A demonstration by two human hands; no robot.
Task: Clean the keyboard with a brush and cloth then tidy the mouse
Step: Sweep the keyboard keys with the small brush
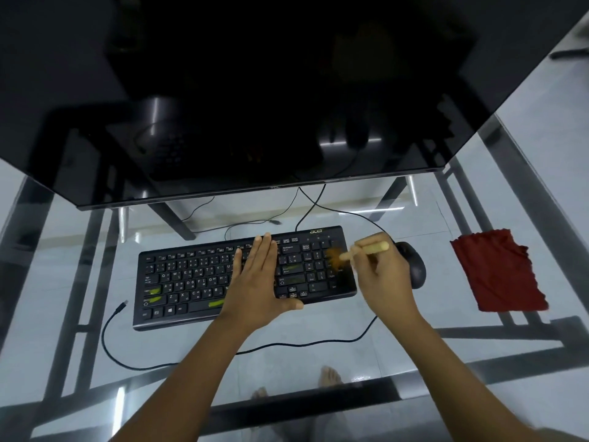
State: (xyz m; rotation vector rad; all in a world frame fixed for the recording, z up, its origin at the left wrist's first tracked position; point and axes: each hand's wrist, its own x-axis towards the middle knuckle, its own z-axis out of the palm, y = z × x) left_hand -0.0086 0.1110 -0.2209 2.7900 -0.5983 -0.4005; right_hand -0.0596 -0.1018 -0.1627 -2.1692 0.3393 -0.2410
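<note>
Right hand (379, 275) fingers pinched on brush (366, 250), bristles blurred, probably touching numpad keys. Left hand (258, 282) flat, open, steadying Acer keyboard (191, 282). Brushing step underway. Next: reach for red cloth (497, 272), lying beyond mouse (414, 266) on glass desk (318, 330).

A black Acer keyboard (245, 275) lies on a glass desk (318, 333) below a dark monitor (255, 90). The left hand (258, 282) rests flat on the keys, fingers together, thumb at the keyboard's near edge. The right hand (379, 275) grips a small brush (357, 252) by its pale wooden handle, its orange-brown bristles blurred over the number pad. A black mouse (414, 266) sits just beside the keyboard's right end, partly behind that hand. A crumpled red cloth (500, 269) lies further right. A loose black cable (159, 362) curls across the glass.
</note>
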